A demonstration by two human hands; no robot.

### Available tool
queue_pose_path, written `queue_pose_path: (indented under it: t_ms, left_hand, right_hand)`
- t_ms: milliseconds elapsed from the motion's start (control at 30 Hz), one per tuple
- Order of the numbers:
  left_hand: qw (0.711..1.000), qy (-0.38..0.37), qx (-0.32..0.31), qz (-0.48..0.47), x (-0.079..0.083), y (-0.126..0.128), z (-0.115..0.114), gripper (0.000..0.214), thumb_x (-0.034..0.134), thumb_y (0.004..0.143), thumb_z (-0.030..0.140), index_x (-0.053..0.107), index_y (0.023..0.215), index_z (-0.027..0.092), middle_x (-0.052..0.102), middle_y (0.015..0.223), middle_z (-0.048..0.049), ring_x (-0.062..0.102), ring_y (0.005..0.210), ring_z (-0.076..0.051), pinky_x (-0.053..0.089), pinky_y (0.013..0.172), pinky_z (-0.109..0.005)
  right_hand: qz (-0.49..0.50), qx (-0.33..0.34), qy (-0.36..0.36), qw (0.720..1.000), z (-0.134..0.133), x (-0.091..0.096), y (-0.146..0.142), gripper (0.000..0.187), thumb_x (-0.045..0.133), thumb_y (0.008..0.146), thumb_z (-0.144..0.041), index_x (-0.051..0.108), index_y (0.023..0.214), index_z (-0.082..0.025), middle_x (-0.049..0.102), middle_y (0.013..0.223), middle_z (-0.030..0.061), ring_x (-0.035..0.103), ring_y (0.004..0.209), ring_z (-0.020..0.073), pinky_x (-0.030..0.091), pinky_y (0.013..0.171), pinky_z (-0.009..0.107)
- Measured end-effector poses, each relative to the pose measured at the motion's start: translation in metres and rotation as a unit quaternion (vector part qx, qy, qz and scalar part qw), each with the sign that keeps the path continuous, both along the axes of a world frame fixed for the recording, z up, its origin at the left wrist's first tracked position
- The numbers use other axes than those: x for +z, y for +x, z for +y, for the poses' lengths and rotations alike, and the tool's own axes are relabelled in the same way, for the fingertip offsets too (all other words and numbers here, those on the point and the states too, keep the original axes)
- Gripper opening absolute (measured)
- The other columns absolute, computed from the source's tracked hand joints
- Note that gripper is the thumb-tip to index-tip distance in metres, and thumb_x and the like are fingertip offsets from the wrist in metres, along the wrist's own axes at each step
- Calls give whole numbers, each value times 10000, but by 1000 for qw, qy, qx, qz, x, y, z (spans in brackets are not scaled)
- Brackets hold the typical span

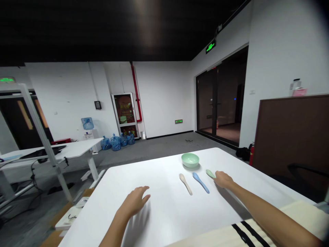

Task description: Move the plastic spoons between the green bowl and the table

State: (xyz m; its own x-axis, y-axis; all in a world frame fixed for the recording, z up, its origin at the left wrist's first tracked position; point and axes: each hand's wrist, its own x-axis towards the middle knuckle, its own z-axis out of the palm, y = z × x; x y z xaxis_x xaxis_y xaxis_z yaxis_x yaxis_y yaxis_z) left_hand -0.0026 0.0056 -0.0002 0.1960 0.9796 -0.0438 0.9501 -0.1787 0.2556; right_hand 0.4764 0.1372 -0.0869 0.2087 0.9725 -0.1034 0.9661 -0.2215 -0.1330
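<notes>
On the white table, a light green spoon [210, 173] lies with its bowl end toward the green bowl. My right hand [223, 179] is closed over its handle, which is mostly hidden by the fingers. Left of it lie a blue spoon [200, 183] and a beige spoon [185, 184], side by side and apart from each other. Behind the spoons stands an upright mint-green bowl [190, 160]; no contents show in it. My left hand [136, 201] hovers over the table's left part, thumb and fingers apart, holding nothing.
The white table [159, 219] has its far edge just behind the bowl. A brown cabinet [293, 137] stands at the right. To the left are a metal post [41, 127], another desk [77, 145] and boxes on the floor. Several blue water jugs [115, 142] stand by the far wall.
</notes>
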Motion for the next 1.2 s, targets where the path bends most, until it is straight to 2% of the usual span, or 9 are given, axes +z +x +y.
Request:
queue_pose_path:
  t_ms: [233, 433, 533, 700, 800, 867, 1000, 1067, 1200]
  left_hand:
    - [1000, 5, -2, -1, -4, -1, 3, 533, 404, 941, 473, 510, 1402, 226, 569, 1421, -80, 499, 1313, -279, 396, 1064, -410]
    - [1000, 11, -7, -9, -6, -3, 3, 521, 412, 936, 473, 523, 1389, 239, 584, 1406, -73, 509, 1305, -285, 406, 1053, -411]
    - [1000, 13, -9, -10, -6, -3, 2, 517, 411, 938, 464, 526, 1386, 232, 587, 1401, -79, 512, 1301, -282, 404, 1053, -407]
    - [1000, 18, -14, -8, -6, -5, 1, 513, 414, 940, 459, 523, 1387, 231, 589, 1398, -80, 516, 1293, -275, 403, 1050, -402]
    - [1000, 17, -17, -7, -6, -4, 0, 520, 408, 944, 465, 516, 1394, 229, 583, 1405, -81, 513, 1298, -275, 402, 1051, -402]
    - [1000, 18, -15, -9, -5, -4, -1, 518, 407, 944, 465, 518, 1393, 229, 585, 1402, -83, 514, 1297, -277, 404, 1050, -406]
    - [1000, 20, -13, -6, -3, -3, -2, 525, 408, 940, 462, 519, 1393, 221, 587, 1398, -87, 512, 1298, -281, 405, 1052, -413]
    - [1000, 19, -14, -5, -2, -3, -3, 534, 409, 937, 468, 517, 1397, 219, 584, 1402, -88, 510, 1301, -281, 403, 1058, -415]
    - [1000, 18, -5, -12, 0, -2, -5, 530, 412, 933, 480, 526, 1389, 236, 582, 1407, -82, 514, 1299, -279, 405, 1058, -417]
  right_hand:
    - [-1, -1, -6, 1000, 5, -9, 5, 322, 464, 893, -240, 621, 1136, -98, 572, 1183, 181, 602, 1054, 269, 447, 786, 308]
    - [10, -11, 8, 1000, 2, -7, 6, 418, 531, 908, -441, 635, 1133, -105, 588, 1159, 179, 602, 1044, 258, 457, 826, 305]
    - [22, -21, 29, 999, -3, 7, 1, 533, 519, 902, -579, 654, 1087, -98, 603, 1105, 187, 603, 1029, 261, 456, 842, 308]
    - [14, -2, 67, 998, -12, 47, -28, 662, 410, 908, -696, 659, 1065, -104, 602, 1103, 190, 597, 1028, 296, 456, 856, 359]
    - [35, 44, 97, 994, -23, 66, -53, 732, 393, 891, -739, 621, 1216, -123, 565, 1213, 197, 582, 1078, 301, 449, 898, 378]
    - [46, 89, 127, 987, -34, 70, -68, 768, 399, 884, -746, 548, 1354, -157, 451, 1389, 188, 548, 1157, 297, 431, 960, 385]
    - [52, 147, 156, 975, -53, 56, -92, 787, 394, 902, -718, 384, 1516, -225, 220, 1557, 126, 368, 1365, 308, 362, 1081, 408]
    - [51, 164, 143, 975, -58, 45, -97, 797, 402, 906, -699, 337, 1544, -226, 173, 1573, 119, 292, 1414, 312, 335, 1107, 433]
    - [48, 180, 111, 976, -60, 31, -97, 821, 415, 894, -702, 318, 1557, -228, 153, 1577, 126, 280, 1421, 327, 331, 1107, 476]
